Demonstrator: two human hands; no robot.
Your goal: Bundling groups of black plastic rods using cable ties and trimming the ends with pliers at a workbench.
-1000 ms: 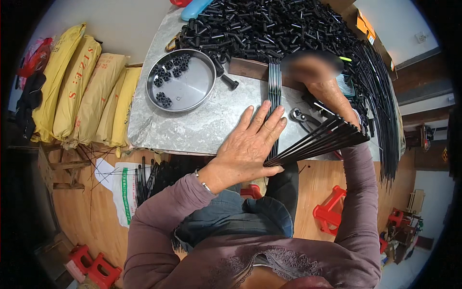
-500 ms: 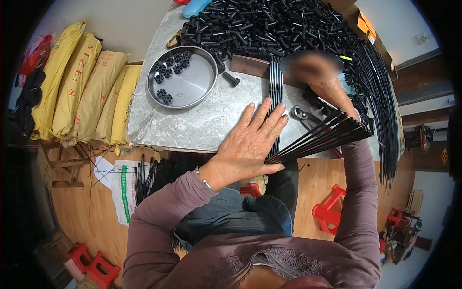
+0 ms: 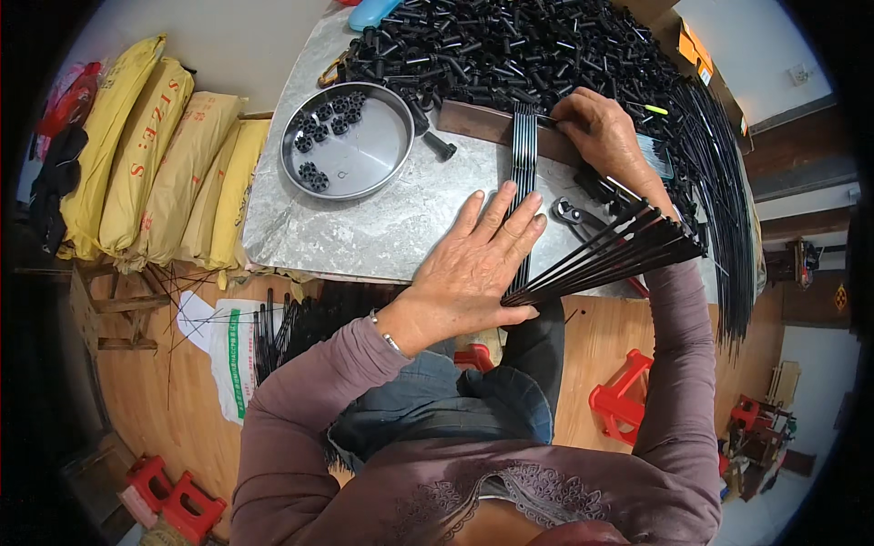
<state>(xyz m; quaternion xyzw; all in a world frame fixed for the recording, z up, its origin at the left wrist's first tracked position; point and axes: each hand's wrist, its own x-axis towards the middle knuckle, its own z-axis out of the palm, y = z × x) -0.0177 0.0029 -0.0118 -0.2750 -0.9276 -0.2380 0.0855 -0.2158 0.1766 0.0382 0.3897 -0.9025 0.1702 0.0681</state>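
My left hand (image 3: 475, 266) lies flat with fingers spread on a row of thin rods (image 3: 524, 150) at the table's front edge. The rods run side by side, silvery along their upper stretch, their far ends against a brown bar (image 3: 473, 123). From beneath my left thumb, a fan of black rods (image 3: 619, 259) spreads rightward over my right forearm. At the bar, my right hand (image 3: 603, 136) has thumb and fingers pinched together just right of the row's far ends; what they hold is too small to make out. Pliers (image 3: 569, 214) lie between the row and the fan.
A big pile of black plastic tubular pieces (image 3: 510, 45) covers the back of the table (image 3: 319, 237). A round metal pan (image 3: 369, 168) holds small black ribbed parts. Long black rods (image 3: 728, 209) hang over the right edge. Yellow sacks (image 3: 123, 164) stand left; a red stool (image 3: 624, 398) is below.
My right hand has come from a blurred sweep near the bar to a sharper pinch beside the row's far ends. My left hand stays flat on the rods.
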